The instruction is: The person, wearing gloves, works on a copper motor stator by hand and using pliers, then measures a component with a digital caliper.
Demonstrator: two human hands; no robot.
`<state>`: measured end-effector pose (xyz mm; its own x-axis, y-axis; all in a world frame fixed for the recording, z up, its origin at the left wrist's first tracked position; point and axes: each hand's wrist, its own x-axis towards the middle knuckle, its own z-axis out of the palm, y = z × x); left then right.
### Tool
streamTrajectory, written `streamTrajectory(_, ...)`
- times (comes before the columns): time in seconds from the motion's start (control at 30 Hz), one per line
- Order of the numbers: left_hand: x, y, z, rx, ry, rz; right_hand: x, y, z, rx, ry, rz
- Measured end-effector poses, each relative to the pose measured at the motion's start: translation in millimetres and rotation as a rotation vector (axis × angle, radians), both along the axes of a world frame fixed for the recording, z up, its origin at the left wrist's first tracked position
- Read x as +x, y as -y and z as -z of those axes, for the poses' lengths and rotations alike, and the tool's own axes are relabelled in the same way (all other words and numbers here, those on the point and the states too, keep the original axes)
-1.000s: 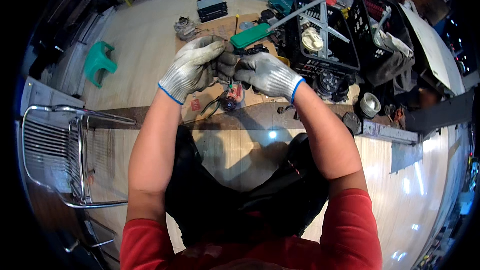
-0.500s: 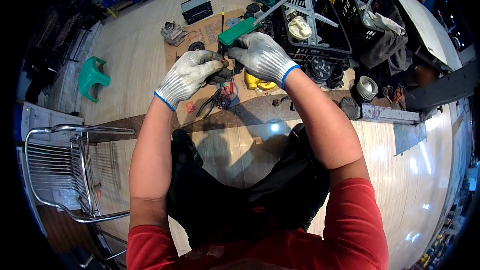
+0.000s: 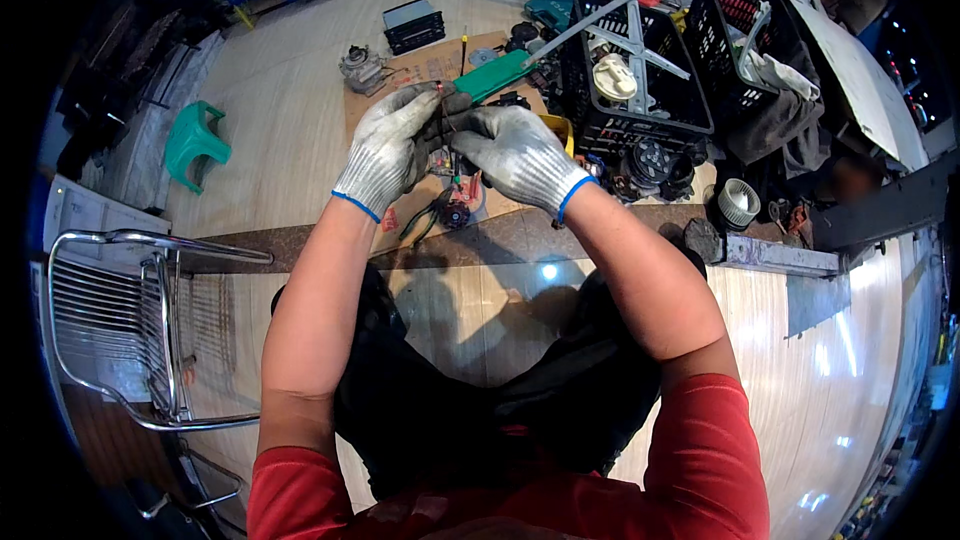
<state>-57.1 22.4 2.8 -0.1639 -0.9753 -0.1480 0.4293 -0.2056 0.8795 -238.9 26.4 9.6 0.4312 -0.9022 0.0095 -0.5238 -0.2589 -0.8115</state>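
Note:
My gloved left hand (image 3: 392, 138) is closed on a thin piece with a red tip (image 3: 440, 90). My gloved right hand (image 3: 516, 158) is closed beside it, fingertips at the piece's lower part; what they grip is too small to make out. Below my hands lie pliers (image 3: 425, 216), a dark round part (image 3: 455, 214) and red-handled tools (image 3: 473, 194) on cardboard (image 3: 365, 105). Beyond them lie a long green piece with a metal bar (image 3: 490, 73) and a yellow object (image 3: 560, 130), partly hidden by my right hand.
Two black crates (image 3: 645, 120) with parts stand at right, near a white fan wheel (image 3: 738, 202) and a metal beam (image 3: 778, 258). A green stool (image 3: 197, 140) and chrome chair (image 3: 110, 330) are at left. A metal part (image 3: 362, 70) and black boxes (image 3: 412, 30) sit behind.
Since half a second ago, my left hand has risen and my right hand has come down; they are together again, as a second ago. The view has shifted slightly.

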Motion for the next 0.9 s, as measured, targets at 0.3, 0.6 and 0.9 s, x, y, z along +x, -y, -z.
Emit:
streamTrajectory(0.3, 3, 4, 3, -0.030, -0.272, -0.105, 9, -1, 20, -0.222, 0.001, -0.027)
streamTrajectory(0.6, 8, 5, 5, -0.118, -0.315, -0.079, 8, 3, 18, -0.100, -0.043, -0.046)
streamTrajectory(0.9, -17, -14, -5, -0.048, -0.128, -0.104, 8, 5, 12, -0.044, 0.234, 0.065)
